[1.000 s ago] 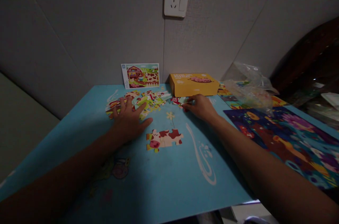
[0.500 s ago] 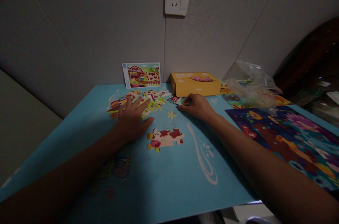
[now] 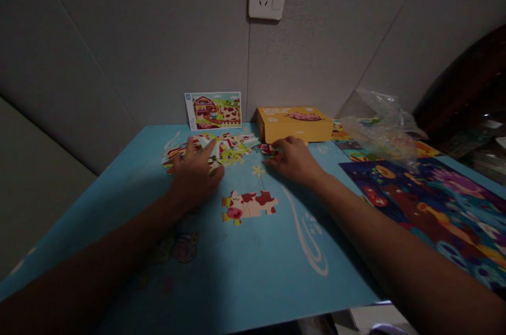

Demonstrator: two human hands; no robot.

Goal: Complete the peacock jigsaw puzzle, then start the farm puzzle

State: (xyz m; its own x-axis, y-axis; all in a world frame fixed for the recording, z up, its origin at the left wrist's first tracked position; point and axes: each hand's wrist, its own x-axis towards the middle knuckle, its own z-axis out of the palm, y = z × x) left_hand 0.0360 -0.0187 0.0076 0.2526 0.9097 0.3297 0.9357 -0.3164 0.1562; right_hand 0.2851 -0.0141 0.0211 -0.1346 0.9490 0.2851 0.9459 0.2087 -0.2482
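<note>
My left hand rests on a loose pile of jigsaw pieces, its fingers spread over them. At the right end of the pile, my right hand has its thumb and fingers curled round a puzzle piece with red and white on it. The fingers partly hide this piece. Nearer me on the table lies a joined section of puzzle, showing a white and brown cow with a pink snout. Neither hand touches that section.
A picture card of a farm leans on the wall behind the pile. Beside it stands a yellow puzzle box. Clear plastic wrap and a dark blue picture sheet lie on the right of the blue table.
The left fingers have shifted and bent a little over the pile. The pale green piece at my right fingertips no longer shows; more of the red and white piece does.
</note>
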